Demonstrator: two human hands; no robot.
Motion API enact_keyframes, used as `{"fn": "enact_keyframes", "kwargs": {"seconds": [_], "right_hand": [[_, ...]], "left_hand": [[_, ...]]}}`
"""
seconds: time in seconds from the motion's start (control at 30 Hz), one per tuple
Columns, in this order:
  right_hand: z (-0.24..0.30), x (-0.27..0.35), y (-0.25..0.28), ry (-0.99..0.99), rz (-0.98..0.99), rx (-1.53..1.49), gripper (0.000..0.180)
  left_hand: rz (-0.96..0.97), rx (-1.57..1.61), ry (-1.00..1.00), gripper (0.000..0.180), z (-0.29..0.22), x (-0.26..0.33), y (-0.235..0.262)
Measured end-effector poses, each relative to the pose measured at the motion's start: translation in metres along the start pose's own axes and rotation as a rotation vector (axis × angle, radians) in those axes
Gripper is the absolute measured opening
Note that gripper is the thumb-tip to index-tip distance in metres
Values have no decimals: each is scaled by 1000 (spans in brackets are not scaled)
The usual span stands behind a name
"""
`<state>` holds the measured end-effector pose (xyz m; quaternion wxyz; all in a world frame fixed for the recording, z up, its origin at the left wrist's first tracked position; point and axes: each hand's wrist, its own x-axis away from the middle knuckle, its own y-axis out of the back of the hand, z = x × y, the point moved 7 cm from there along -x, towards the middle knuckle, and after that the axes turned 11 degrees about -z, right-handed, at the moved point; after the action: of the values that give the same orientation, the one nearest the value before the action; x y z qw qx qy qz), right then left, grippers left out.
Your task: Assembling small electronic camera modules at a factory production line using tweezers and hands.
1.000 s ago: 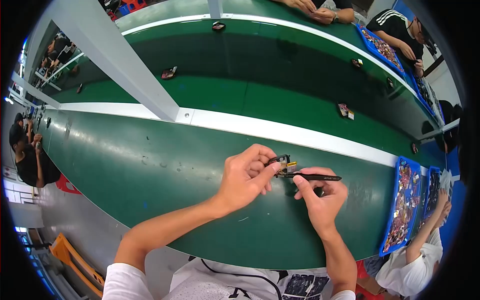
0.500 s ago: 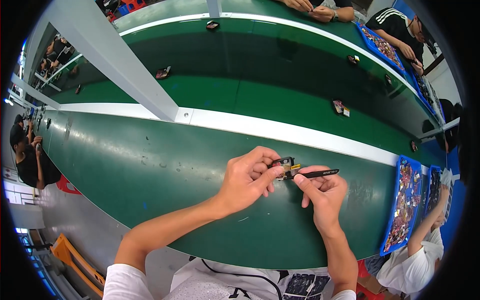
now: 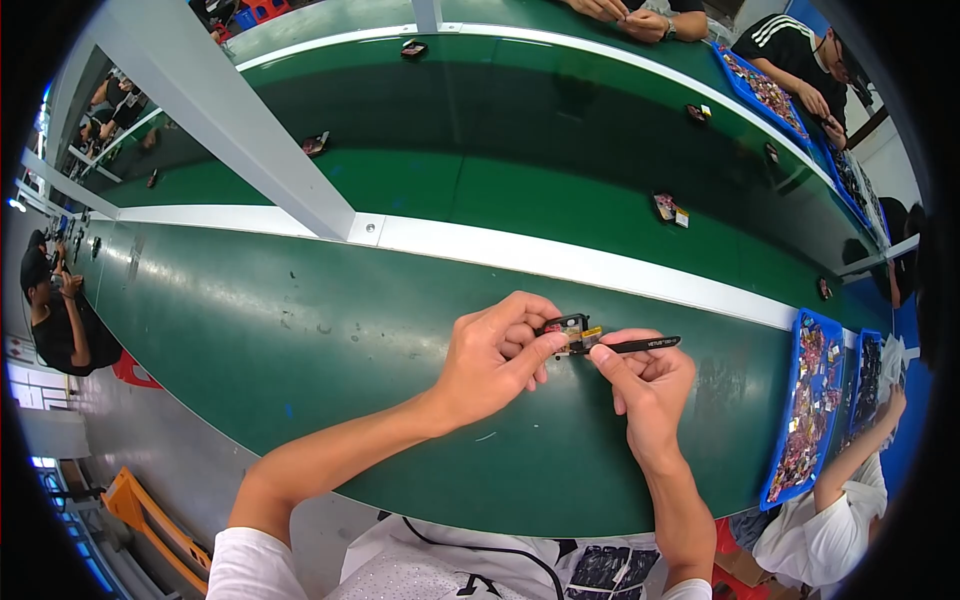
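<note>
Head view: small-part work above green bench (image 3: 300, 330).
I see left hand (image 3: 495, 360) pinching black component (image 3: 568, 328) steady; right hand (image 3: 650, 385) gripping black tweezers (image 3: 640, 344), tips meeting it.

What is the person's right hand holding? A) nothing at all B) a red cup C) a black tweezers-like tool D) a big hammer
C: the right hand pinches a thin black tweezers-like tool, whose tip meets the small black and yellow part that the left hand holds above the green table.
</note>
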<state>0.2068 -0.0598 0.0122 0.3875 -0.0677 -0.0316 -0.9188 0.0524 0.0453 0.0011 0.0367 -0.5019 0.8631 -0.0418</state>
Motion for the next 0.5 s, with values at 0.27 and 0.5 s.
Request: {"fn": "enact_keyframes", "kwargs": {"seconds": [0.27,0.5], "right_hand": [[6,0,4,135,35,2,13],[6,2,10,280,34,-50,11]], "left_hand": [[114,69,151,29,5,-3,-2],[171,90,172,29,6,-3,-7]]}}
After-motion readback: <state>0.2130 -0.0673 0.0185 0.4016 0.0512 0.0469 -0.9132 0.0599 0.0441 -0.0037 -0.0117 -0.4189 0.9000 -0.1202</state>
